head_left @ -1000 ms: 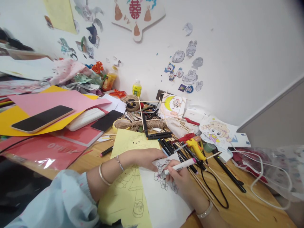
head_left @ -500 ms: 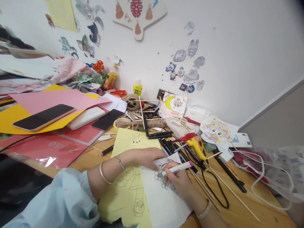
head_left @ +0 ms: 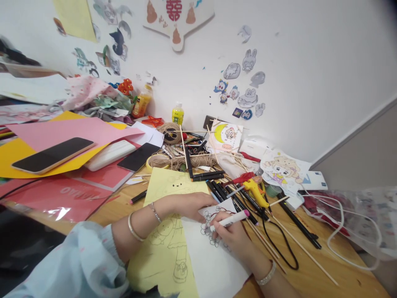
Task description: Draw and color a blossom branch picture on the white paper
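Observation:
My right hand (head_left: 232,234) is closed around a white marker (head_left: 231,220) with a pink end, its other end down at the white paper. Outlined flowers are drawn on the white paper (head_left: 214,269), partly covered by that hand. My left hand (head_left: 197,205) lies flat across the top of the white paper and the yellow sheet, fingers stretched toward the marker. Under both, the yellow paper (head_left: 149,265) bears pencil-like figure drawings and has a torn dark-edged bottom.
Black markers (head_left: 229,198), a yellow glue gun (head_left: 256,192) with a black cord and thin wooden sticks (head_left: 305,248) lie right of the papers. Twine (head_left: 198,160) sits behind. Phones (head_left: 54,155), coloured paper (head_left: 68,132) and a red folder (head_left: 58,198) are at left.
The whole view has shifted slightly. Both hands keep nearly the same place on the papers, and the marker stays in my right hand.

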